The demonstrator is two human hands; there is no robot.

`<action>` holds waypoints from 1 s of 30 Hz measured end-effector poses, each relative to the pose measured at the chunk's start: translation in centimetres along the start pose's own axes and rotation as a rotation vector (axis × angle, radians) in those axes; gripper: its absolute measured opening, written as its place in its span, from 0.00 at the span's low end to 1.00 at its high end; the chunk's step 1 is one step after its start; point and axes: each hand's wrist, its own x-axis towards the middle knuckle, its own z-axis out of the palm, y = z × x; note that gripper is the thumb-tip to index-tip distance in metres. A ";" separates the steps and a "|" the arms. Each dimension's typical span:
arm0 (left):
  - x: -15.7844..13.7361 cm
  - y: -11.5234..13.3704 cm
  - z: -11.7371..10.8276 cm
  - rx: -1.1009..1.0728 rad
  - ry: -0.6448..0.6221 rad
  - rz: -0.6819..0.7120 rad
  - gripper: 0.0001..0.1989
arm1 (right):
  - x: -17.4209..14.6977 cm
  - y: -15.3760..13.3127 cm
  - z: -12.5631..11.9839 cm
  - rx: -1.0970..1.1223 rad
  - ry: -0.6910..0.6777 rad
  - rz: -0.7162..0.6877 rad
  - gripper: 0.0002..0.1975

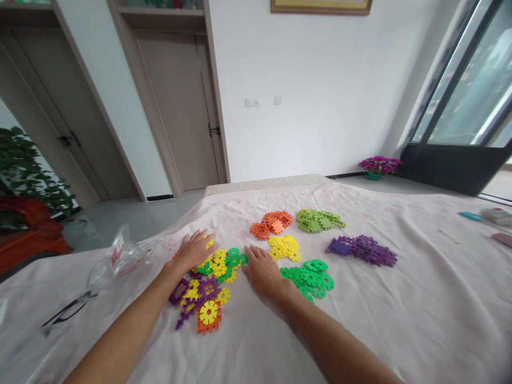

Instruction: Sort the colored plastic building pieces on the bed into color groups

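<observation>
My left hand (196, 249) rests over the far side of a mixed pile of plastic interlocking pieces (208, 288), fingers spread. That pile has yellow and green flower-shaped discs, purple square frames and some orange pieces. My right hand (262, 269) lies palm down just right of the pile, fingers stretched out, close to green discs (235, 260) at its edge. Single-colour heaps surround it: yellow discs (286, 247) beyond the fingers and green discs (310, 278) by the wrist. Farther off are orange squares (272, 224), light green pieces (319, 220) and purple pieces (366, 250).
A pale patterned cloth (432, 298) covers the surface, with wrinkles. On the left are a clear plastic bag (124, 256) and eyeglasses (68, 312). A blue item (472, 216) lies at the far right. Behind stand a door (180, 106) and potted purple flowers (380, 165).
</observation>
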 end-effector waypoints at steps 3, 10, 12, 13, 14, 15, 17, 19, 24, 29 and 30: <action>1.1 -3.5 0.6 -0.019 -0.083 -0.164 0.28 | -0.1 -0.6 0.2 0.004 -0.029 -0.058 0.28; -1.0 -1.6 3.1 -0.114 -0.100 -0.011 0.24 | -0.2 -0.7 0.4 0.102 0.005 -0.080 0.20; -2.4 -0.3 3.0 -0.147 -0.099 0.067 0.23 | 0.1 -0.6 0.5 0.164 0.014 -0.050 0.19; -3.1 0.1 2.7 -0.173 -0.106 0.106 0.23 | 0.2 -0.5 0.7 0.186 0.030 -0.028 0.19; -3.7 0.5 2.4 -0.207 -0.118 0.145 0.24 | 0.5 -0.5 0.8 0.200 0.051 -0.007 0.20; -4.3 0.6 2.0 -0.245 -0.127 0.182 0.24 | 0.7 -0.4 1.0 0.206 0.072 0.007 0.21; -5.0 0.1 1.3 -0.290 -0.113 0.219 0.25 | 1.2 -0.5 1.2 0.198 0.082 0.005 0.24; -5.4 -1.2 1.0 -0.252 -0.059 0.147 0.27 | 1.6 -0.6 1.4 0.174 0.044 -0.027 0.27; -6.0 -3.8 2.5 -0.125 -0.052 -0.123 0.28 | 1.0 -1.1 0.9 0.203 -0.019 -0.198 0.22; -6.7 -1.7 3.2 -0.352 -0.026 -0.023 0.28 | -0.2 -0.8 0.7 0.417 0.017 -0.263 0.19; -6.9 -1.2 3.0 -0.436 -0.017 -0.015 0.29 | -0.4 -0.5 0.7 0.436 0.054 -0.210 0.20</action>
